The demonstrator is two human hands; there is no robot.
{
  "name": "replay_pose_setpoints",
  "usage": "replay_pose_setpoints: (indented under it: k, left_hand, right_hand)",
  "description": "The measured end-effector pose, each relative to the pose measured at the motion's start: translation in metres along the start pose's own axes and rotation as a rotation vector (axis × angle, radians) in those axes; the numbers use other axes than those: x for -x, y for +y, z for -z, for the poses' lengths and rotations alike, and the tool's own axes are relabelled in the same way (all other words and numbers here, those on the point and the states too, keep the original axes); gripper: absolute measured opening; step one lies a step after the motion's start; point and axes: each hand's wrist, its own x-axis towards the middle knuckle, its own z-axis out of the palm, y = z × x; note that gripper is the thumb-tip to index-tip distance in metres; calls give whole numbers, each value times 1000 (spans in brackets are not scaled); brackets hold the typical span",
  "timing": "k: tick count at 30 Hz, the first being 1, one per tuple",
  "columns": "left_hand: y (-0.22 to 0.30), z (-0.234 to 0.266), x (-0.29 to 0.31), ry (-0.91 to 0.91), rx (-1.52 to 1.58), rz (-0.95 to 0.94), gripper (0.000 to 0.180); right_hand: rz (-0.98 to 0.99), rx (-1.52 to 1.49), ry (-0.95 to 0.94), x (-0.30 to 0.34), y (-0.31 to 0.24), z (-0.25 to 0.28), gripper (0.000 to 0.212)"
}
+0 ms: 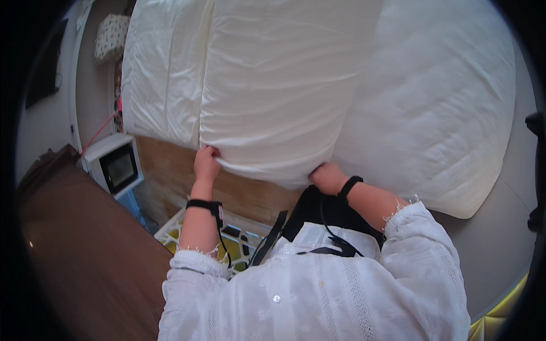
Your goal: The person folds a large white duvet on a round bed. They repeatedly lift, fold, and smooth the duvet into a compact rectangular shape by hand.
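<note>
A large white quilt (278, 85) lies across the bed in overlapping layers, with a fold line running away from me on its left part. At the near corner of the middle layer, my left hand (207, 162) is closed on the quilt's edge. Farther right along the same near edge, my right hand (329, 178) also grips the quilt, its fingertips partly hidden. Between my hands the edge sags slightly and the cloth is creased. The right part of the quilt spreads wide and smoother, down to a rounded corner.
Left of the bed stands a small white cabinet (116, 165) with a dark-framed front. A brown cover (91, 244) fills the lower left. A patterned box-like item (112, 38) sits at the far left. Grey padding (495, 244) borders the right side. Black cords hang by my wrists.
</note>
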Motion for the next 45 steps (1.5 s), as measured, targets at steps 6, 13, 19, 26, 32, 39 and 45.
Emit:
replay_pose_setpoints:
  k: [6,13,19,26,32,39,45]
  left_hand:
    - [103,56,-46,427,209,-452,27]
    - [254,95,-161,333,142,-936,35]
    - [367,77,-272,455,-334,-1130,45]
    - [412,59,-348,-17,-528,-1075,42]
    - [419,94,-349,236,-577,-1090,36]
    - [407,44,-326,394,-355,-1342,33]
    - [330,31,-176,-34,-419,-1654,50]
  right_hand:
    - [14,-108,59,7,6,10,8]
    - [-29,-249,182,20,1,13,8]
    - [-242,-586,728,27,-33,26,15]
    - [-253,-927,1167,13,-95,39,10]
    - [-505,-552,1063,0,-106,9,7]
    - [-652,-875,672,14,-72,0,17]
    - [-824,-576,1317,14,-26,73,30]
